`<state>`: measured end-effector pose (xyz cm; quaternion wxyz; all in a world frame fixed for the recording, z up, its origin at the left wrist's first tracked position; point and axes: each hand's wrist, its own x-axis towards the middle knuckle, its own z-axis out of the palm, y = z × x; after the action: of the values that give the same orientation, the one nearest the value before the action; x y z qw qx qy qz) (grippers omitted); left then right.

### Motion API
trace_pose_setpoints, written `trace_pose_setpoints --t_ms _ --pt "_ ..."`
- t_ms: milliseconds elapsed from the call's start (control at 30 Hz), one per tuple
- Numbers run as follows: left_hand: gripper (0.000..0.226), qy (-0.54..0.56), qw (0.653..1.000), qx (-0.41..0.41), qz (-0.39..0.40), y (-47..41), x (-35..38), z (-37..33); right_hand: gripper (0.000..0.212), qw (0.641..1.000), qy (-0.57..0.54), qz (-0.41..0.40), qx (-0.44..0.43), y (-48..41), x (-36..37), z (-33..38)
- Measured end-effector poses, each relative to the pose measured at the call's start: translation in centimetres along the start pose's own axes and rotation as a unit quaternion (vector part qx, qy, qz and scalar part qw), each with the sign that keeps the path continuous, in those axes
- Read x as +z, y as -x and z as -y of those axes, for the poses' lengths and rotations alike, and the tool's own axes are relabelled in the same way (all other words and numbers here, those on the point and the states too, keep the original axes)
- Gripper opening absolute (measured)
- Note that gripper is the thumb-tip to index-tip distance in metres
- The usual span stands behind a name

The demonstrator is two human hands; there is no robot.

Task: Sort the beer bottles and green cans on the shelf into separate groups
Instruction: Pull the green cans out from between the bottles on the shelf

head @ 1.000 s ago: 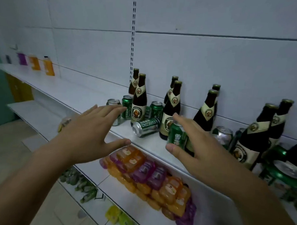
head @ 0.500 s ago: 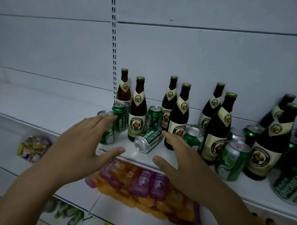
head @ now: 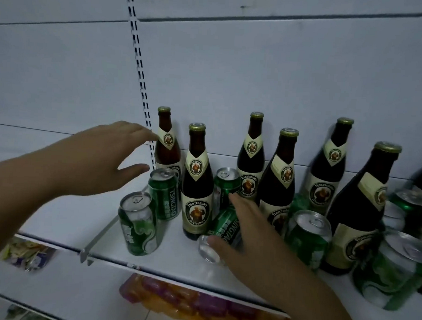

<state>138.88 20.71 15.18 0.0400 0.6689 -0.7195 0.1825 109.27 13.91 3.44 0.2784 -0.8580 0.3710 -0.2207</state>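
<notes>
White shelf (head: 176, 260) on a slotted back wall carries bottles and cans mixed together, so sorting looks barely begun. The right hand (head: 247, 236) lies spread over the tipped can (head: 224, 229), thumb at its silver end, fingers not curled round it. The left hand (head: 96, 159) hangs released with fingers straight, tips just beside the rear bottle (head: 167, 145); I cannot tell if they touch. The next move likely calls for closing on the tipped can and lifting it clear, though a front bottle (head: 197, 183) stands just left of the right thumb, leaving little sideways room. Upright cans (head: 139, 224) stand below the left palm. Bare shelf lies left of that hand, and the front edge runs close under the right wrist, where a rolling can could drop.
</notes>
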Motion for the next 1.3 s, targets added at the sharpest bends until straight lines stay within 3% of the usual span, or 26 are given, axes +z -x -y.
trace_pose_setpoints --t_ms 267,500,667,967,1167,1300 --pt "0.061 -0.115 0.973 0.197 -0.028 -7.9 1.0 3.1 0.087 0.995 0.048 -0.036 0.079 -0.5 1.6 0.6" --pt "0.067 -0.311 0.904 0.292 0.014 -11.8 1.4 3.5 0.08 0.982 0.073 -0.078 0.157 -0.8 4.4 1.8" --pt "0.057 -0.332 0.88 0.333 0.067 -14.2 2.5 1.2 0.077 0.98 0.072 -0.075 0.167 -0.8 4.9 2.2" --pt "0.04 -0.391 0.858 0.282 0.18 -14.9 3.5 -0.1 0.076 0.983 0.079 -0.091 0.138 -0.7 5.1 1.4" --pt "0.057 -0.329 0.876 0.264 0.234 -16.2 3.4 0.8 0.076 0.983 0.083 -0.085 0.14 -0.9 5.1 0.9" --pt "0.053 -0.323 0.879 0.253 0.245 -16.8 4.1 1.5 0.076 0.983 0.087 -0.081 0.137 -1.0 5.1 0.7"
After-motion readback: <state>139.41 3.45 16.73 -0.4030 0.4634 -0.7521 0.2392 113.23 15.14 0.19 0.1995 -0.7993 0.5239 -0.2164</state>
